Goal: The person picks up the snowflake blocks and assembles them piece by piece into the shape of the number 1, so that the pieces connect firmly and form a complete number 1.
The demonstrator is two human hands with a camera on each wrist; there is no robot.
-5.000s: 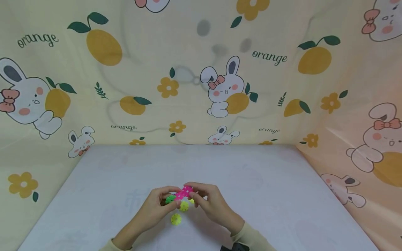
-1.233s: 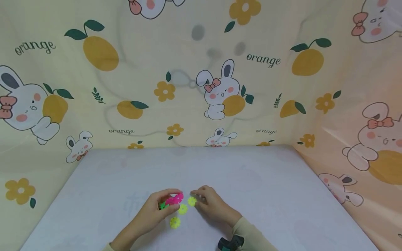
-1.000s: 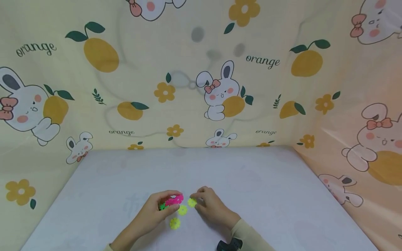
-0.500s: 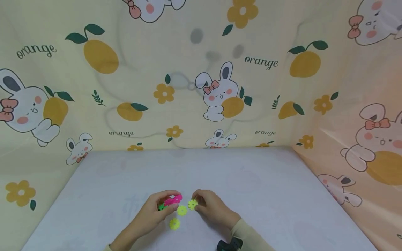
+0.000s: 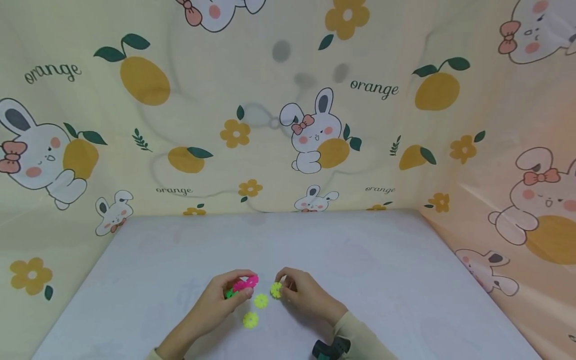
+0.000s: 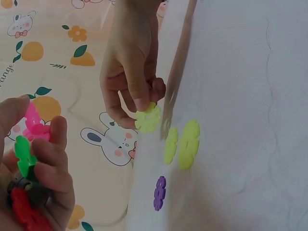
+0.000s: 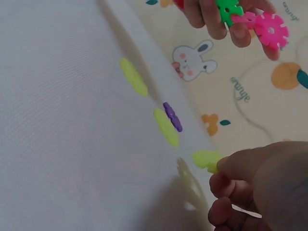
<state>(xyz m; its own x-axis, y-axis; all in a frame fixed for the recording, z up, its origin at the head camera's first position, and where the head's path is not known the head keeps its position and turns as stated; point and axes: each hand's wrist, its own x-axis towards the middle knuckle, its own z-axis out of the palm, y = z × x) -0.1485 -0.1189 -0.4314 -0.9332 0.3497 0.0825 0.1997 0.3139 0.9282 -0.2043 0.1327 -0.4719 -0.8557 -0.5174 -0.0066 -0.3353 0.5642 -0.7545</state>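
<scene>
My left hand (image 5: 210, 303) grips a joined chain of notched plastic snowflake discs. Pink discs (image 5: 245, 283) stick out past its fingertips; a green disc (image 6: 24, 155), a dark disc and a red disc (image 6: 30, 211) sit lower in the fingers. Thumb and fingers of my right hand (image 5: 310, 297) pinch a yellow snowflake disc (image 7: 206, 158) by its edge, held above the table with its shadow below. Between the hands lie two loose yellow discs, a farther one (image 5: 261, 301) and a nearer one (image 5: 250, 320). A purple disc (image 6: 160, 192) lies near them in the wrist views.
The white table (image 5: 382, 260) stretches ahead and to both sides. A printed cloth (image 5: 202, 100) with rabbits and oranges stands along its back and sides. A dark device (image 5: 330, 348) is strapped at the right sleeve.
Five seconds ago both hands were on the pink discs. Since then the right hand has moved off to a yellow disc, now raised and tilted in its fingers. The left hand keeps its chain.
</scene>
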